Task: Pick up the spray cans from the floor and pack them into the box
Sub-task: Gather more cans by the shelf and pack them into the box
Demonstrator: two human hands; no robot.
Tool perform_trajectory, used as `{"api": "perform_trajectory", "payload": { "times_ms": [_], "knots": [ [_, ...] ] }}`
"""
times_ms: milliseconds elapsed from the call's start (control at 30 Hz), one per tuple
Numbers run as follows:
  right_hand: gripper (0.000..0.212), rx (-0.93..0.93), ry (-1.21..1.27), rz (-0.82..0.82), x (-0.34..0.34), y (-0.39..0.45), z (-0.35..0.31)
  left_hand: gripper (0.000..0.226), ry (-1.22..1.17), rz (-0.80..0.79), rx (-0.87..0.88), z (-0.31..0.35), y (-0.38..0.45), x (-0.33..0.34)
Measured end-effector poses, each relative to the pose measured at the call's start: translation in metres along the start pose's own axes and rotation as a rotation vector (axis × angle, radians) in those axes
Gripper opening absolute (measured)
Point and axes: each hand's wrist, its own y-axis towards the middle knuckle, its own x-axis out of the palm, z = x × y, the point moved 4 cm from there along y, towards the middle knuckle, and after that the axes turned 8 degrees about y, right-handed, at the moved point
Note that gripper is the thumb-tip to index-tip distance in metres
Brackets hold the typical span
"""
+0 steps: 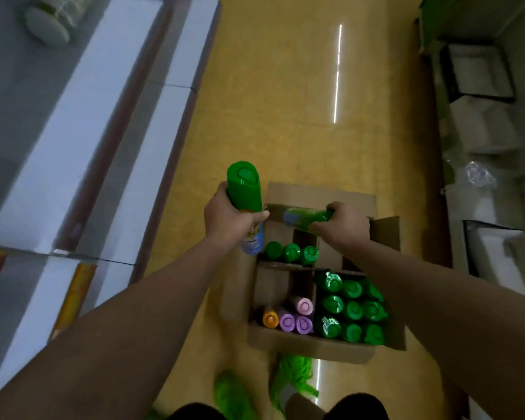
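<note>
Over the box: both hands are up above the far end of the cardboard box (309,344), each carrying a can.
Left hand: left hand (228,221) is wrapped round the upright can (244,192), green cap up, blue base hanging just outside the box's left wall.
Right hand: right hand (343,225) grips the tilted can (306,218), lying nearly sideways over the far compartment, base pointing left.
Risk one: that sideways can needs turning upright before it drops in; if it goes down tilted, I'd judge it jams across the divider (312,266) or knocks the three green caps (291,252) already standing there.
Risk two: the two held cans are close together, so bringing both down at once could clash them or clip the flap (385,230).
Risk three: the left can sits off the box edge; let go early and it lands on the floor (270,101).
Cans: slim, smooth cylinders with a glossy green cap and a printed blue-green label, slippery-looking.
Packed so far: the right near compartment holds nine green cans (350,310), tight; the left near one holds the orange can (270,319) and three purple cans (297,316), with room left.
Blur: green shapes by the feet (234,392) are too smeared to name.
</note>
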Motion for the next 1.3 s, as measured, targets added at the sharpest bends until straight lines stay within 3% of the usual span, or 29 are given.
{"api": "perform_trajectory", "payload": {
  "times_ms": [100, 233, 500, 700, 933, 1300],
  "knots": [
    [0.062, -0.008, 0.019, 0.013, -0.001, 0.024, 0.022, 0.074, -0.008, -0.036, 0.033, 0.015, 0.023, 0.037],
    [0.056, -0.012, -0.035, -0.025, 0.023, 0.060, 0.050, 0.080, 0.074, -0.106, 0.060, 0.007, 0.053, 0.094],
    [0.044, 0.011, -0.116, -0.162, 0.115, 0.135, 0.102, 0.078, 0.182, -0.463, 0.081, -0.072, 0.119, 0.223],
    [0.030, 0.077, -0.188, -0.270, 0.176, 0.171, 0.123, 0.079, 0.282, -0.578, 0.170, -0.124, 0.146, 0.285],
    [0.038, 0.081, -0.251, -0.322, 0.223, 0.181, 0.139, 0.075, 0.351, -0.744, 0.191, -0.163, 0.156, 0.326],
    [0.065, 0.137, -0.168, -0.292, 0.224, 0.173, 0.146, 0.082, 0.290, -0.874, -0.002, -0.170, 0.145, 0.329]
  ]
}}
